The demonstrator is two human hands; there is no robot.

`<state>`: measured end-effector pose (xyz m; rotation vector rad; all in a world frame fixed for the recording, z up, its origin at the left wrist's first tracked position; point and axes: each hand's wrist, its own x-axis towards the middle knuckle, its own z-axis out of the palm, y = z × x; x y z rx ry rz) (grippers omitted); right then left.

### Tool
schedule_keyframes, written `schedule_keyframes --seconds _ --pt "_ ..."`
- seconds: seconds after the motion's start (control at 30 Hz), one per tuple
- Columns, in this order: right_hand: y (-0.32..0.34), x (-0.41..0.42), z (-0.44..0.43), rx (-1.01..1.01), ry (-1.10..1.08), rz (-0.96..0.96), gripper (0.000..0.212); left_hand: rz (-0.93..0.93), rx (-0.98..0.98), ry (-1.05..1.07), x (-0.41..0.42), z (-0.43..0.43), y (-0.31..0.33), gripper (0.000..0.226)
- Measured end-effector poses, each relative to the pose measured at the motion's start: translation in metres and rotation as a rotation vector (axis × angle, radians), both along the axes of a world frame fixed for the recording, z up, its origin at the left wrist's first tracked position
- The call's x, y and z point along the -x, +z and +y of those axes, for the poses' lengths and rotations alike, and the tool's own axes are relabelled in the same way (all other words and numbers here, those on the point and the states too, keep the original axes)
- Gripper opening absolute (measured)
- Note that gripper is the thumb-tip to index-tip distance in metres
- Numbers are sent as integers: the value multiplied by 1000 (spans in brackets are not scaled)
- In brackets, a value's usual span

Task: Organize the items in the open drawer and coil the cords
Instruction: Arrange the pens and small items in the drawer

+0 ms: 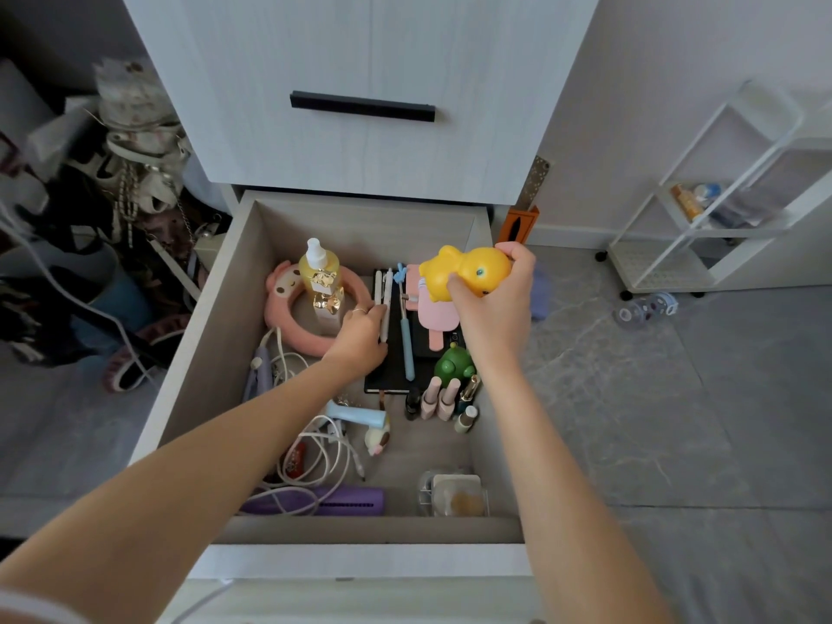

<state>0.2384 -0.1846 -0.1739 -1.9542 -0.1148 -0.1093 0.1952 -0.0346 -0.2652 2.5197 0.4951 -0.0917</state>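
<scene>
head view | right hand (490, 308) gripped a yellow rubber duck toy (466, 272) over the back right of the open wooden drawer (211, 335) | left hand (360, 337) pinched a white plastic pen (385, 304) | duck looked light and squishy, best held round its fat middle | floppy white cords (315, 457) lay tangled front left

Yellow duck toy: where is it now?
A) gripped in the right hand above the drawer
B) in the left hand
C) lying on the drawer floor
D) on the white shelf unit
A: the right hand grips the yellow duck toy over the drawer's back right corner.
</scene>
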Motion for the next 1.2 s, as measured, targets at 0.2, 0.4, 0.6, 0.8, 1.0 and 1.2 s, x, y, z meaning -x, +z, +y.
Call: schedule_keyframes --seconds 0.2,0.4,0.6,0.8,1.0,1.2 --pt "-1 0 2 18 13 8 57 -24 -19 -5 0 -4 -2 55" --pt "0 0 2 10 12 2 57 39 56 72 -13 -10 0 74" --pt "0 -1 2 -14 -13 6 58 25 114 177 -12 -21 0 81" --pt "0 -2 2 -36 -14 14 58 69 -8 131 -13 -25 -1 79" --pt "-1 -3 1 -60 -12 15 58 78 -33 126 -13 -25 -1 81" --pt "-1 -4 1 -52 -14 27 58 50 -5 165 -18 -29 0 85"
